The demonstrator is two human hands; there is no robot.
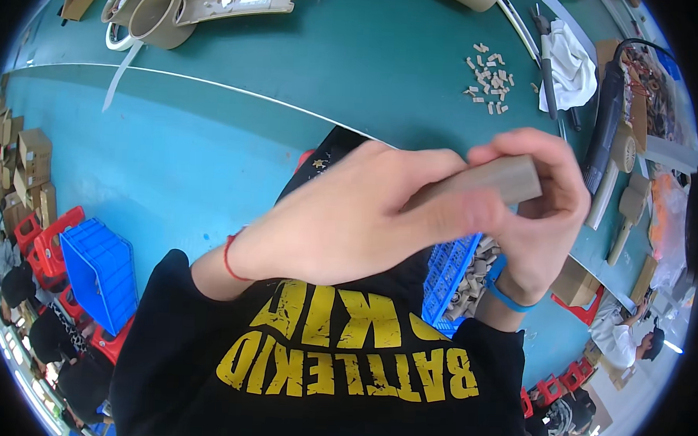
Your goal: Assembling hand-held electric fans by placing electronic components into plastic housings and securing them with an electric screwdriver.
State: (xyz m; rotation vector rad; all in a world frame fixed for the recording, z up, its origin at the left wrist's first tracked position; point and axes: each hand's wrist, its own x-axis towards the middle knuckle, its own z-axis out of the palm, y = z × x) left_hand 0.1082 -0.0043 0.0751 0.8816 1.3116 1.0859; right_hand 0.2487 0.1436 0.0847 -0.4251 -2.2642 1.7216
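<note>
A beige-grey, box-shaped plastic part point(514, 177) is held in front of my chest, near the table's edge. My left hand point(349, 210) is closed round its left portion, thumb lying along the near side. Curled about the far right end, my right hand point(552, 200) has its fingers over the top and its thumb below. Much of the part is hidden by the hands, and the left hand is slightly blurred. Below my right wrist, a blue plastic crate point(445, 275) holds many similar beige parts point(470, 289).
Small beige pieces point(491, 78) lie scattered on the green table point(356, 55). A white cloth point(567, 68) and a black-handled tool point(604, 124) are at right. Larger beige housings point(161, 19) and a tape roll stand far left. Another blue crate point(101, 273) sits on the floor.
</note>
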